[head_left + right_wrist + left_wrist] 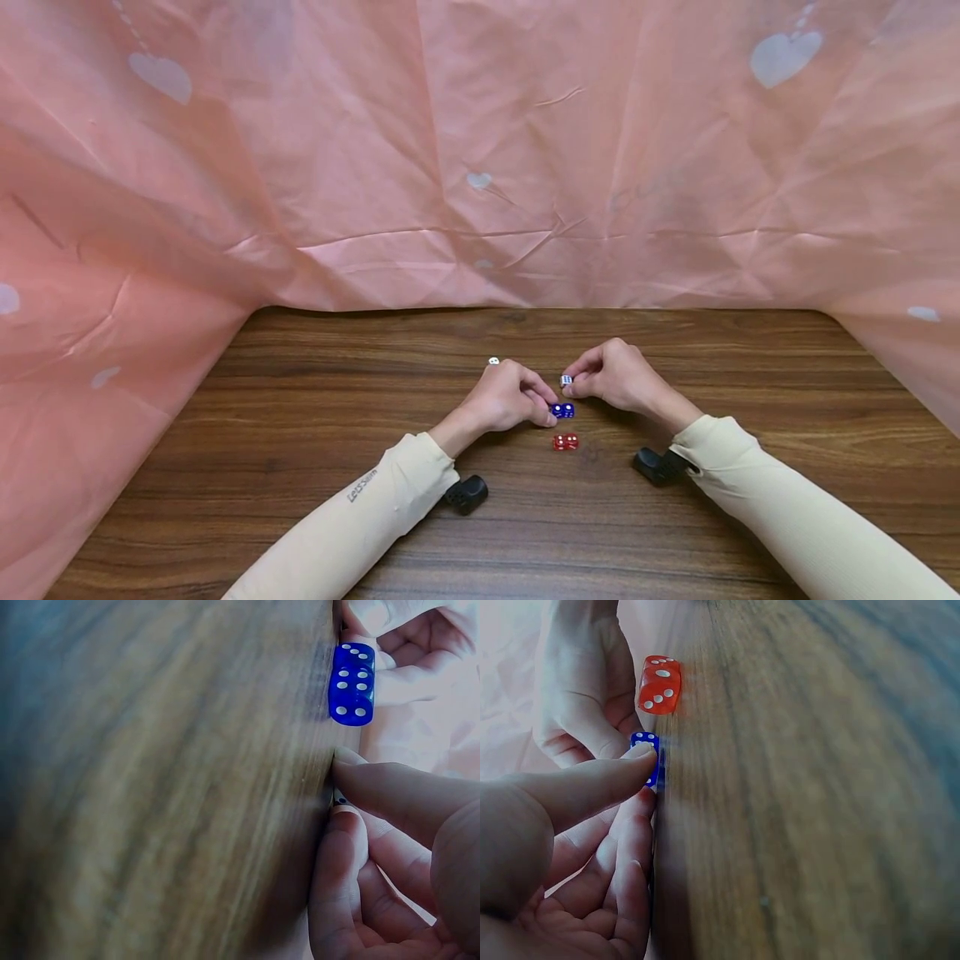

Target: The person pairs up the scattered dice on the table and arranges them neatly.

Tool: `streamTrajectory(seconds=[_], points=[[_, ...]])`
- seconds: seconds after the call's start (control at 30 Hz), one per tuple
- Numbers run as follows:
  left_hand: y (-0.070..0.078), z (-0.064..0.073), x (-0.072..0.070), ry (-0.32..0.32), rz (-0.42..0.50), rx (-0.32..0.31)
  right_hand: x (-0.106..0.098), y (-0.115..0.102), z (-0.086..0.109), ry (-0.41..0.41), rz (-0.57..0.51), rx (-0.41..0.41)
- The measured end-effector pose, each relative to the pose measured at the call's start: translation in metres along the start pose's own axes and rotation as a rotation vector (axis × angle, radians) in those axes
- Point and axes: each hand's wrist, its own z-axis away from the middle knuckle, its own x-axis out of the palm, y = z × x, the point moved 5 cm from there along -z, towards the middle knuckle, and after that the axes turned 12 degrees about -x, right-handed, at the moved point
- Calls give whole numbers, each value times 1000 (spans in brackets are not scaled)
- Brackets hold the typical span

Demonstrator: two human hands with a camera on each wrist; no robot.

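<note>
Two blue dice [563,410] sit side by side on the table, touching. My left hand [508,397] pinches the left one between thumb and finger; in the left wrist view its thumb covers part of the blue die [644,739]. Just behind the blue pair, my right hand [621,377] pinches a white die [566,380] with blue pips. Only a sliver of that white die [341,800] shows between the fingers in the right wrist view, where the blue dice [352,686] are plain. Two red dice [566,442] stand together in front of the blue ones.
Another white die [493,361] lies behind my left hand, partly hidden by it. The wooden table [315,400] is bordered at the back and sides by a pink cloth [375,150] with pale hearts. A black wrist camera [467,495] sits under each sleeve.
</note>
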Motion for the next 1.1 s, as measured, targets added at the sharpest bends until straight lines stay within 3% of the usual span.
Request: streamTrajectory(seconds=[0.13,0.3,0.67,1.1], points=[[-1,2,-5,18,-6,5,1,0,0,1,-7,5],[-5,5,-17,96,-40,8,2,0,-1,2,-14,15],[-13,11,-43,216,1,13,1,-1,0,6,-21,20],[-23,10,-76,340,23,-40,1,-2,1,11,-17,18]])
